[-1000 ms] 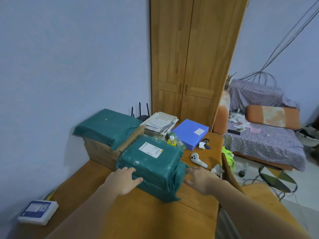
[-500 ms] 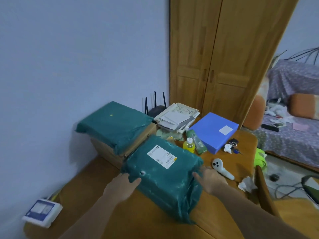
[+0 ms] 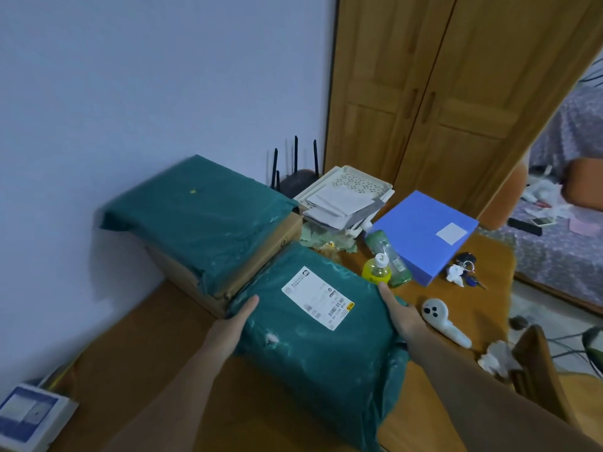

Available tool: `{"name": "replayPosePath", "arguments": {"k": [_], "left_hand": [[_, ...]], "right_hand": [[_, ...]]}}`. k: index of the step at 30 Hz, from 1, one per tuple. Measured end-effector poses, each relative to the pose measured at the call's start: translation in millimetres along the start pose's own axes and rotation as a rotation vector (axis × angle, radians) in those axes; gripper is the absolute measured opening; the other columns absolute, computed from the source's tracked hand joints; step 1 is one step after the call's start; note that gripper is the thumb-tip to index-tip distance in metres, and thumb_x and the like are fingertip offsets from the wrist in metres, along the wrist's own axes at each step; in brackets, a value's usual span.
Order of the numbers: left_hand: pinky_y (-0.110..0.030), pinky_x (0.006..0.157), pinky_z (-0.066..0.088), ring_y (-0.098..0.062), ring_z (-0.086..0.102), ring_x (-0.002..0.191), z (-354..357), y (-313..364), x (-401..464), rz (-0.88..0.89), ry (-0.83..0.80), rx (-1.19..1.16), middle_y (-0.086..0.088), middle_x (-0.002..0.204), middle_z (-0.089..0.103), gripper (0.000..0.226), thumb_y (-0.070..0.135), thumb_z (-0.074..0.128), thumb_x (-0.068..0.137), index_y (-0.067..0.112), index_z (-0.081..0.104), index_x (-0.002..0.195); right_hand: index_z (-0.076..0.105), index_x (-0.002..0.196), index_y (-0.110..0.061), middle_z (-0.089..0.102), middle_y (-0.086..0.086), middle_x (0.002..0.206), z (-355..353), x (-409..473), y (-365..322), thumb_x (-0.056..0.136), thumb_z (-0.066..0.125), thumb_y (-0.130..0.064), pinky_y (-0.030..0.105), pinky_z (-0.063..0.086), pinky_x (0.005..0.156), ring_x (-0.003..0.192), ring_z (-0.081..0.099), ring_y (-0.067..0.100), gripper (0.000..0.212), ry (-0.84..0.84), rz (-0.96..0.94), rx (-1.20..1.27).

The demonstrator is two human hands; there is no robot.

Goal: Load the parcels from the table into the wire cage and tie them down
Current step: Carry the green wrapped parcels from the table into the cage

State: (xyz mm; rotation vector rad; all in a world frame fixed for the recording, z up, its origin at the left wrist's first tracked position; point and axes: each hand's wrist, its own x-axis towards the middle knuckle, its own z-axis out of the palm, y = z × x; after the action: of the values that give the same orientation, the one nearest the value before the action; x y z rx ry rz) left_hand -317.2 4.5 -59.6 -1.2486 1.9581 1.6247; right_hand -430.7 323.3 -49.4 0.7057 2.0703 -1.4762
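A green plastic-wrapped parcel (image 3: pixel 323 347) with a white shipping label lies on the wooden table (image 3: pixel 156 380) in front of me. My left hand (image 3: pixel 233 324) presses flat against its left side and my right hand (image 3: pixel 396 313) against its right side, so both hands clamp it. Behind it to the left, a second green-wrapped parcel (image 3: pixel 195 210) rests on top of a brown cardboard box (image 3: pixel 261 256) against the wall. No wire cage is in view.
A blue box (image 3: pixel 424 233), two bottles (image 3: pixel 380 269), keys (image 3: pixel 466 265), a white handheld device (image 3: pixel 443 322) and crumpled tissue (image 3: pixel 496 357) lie right of the parcel. A tray of papers (image 3: pixel 346 197) and a router stand behind. A white-blue box (image 3: pixel 29 415) sits near left; a chair (image 3: pixel 541 376) stands right.
My hands went from resting on the parcel's near edge to gripping its two sides. The view has moved closer and turned left.
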Motion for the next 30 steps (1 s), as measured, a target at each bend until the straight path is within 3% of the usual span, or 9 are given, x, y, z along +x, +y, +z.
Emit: {"name": "replayPosePath", "arguments": {"k": [2,6,15,30], "left_hand": [[-0.042,0.099,0.044,-0.025,0.058,0.115,1,-6,9,0.016,-0.004,-0.025,-0.004,0.136,0.058,0.133,0.098,0.062,0.052,0.015,0.041,0.154],[-0.053,0.115,0.038,-0.028,0.051,0.134,4,-13,19,0.018,-0.030,-0.123,-0.002,0.152,0.048,0.142,0.100,0.067,0.039,0.027,0.035,0.157],[-0.053,0.116,0.036,-0.028,0.050,0.134,9,-19,21,0.070,-0.038,-0.224,-0.001,0.153,0.047,0.142,0.099,0.067,0.040,0.032,0.028,0.159],[-0.059,0.118,0.030,-0.031,0.045,0.139,10,-23,32,0.047,-0.038,-0.266,-0.002,0.159,0.040,0.149,0.102,0.066,0.035,0.035,0.021,0.161]], "right_hand": [[0.038,0.148,-0.011,0.059,0.011,0.135,4,6,3,0.040,0.060,-0.099,0.052,0.048,0.102,0.113,0.061,0.036,0.141,0.007,-0.006,0.026],[0.040,0.146,-0.009,0.061,0.011,0.132,5,8,6,0.056,0.063,-0.092,0.049,0.049,0.101,0.109,0.062,0.034,0.125,0.030,-0.042,0.039],[0.023,0.157,-0.011,0.044,0.013,0.153,9,14,12,0.069,0.057,-0.088,0.050,0.040,0.110,0.131,0.050,0.038,0.122,0.066,-0.083,0.080],[0.027,0.155,-0.011,0.048,0.011,0.150,10,19,13,0.068,0.055,-0.089,0.046,0.041,0.109,0.129,0.052,0.035,0.120,0.066,-0.088,0.078]]}}
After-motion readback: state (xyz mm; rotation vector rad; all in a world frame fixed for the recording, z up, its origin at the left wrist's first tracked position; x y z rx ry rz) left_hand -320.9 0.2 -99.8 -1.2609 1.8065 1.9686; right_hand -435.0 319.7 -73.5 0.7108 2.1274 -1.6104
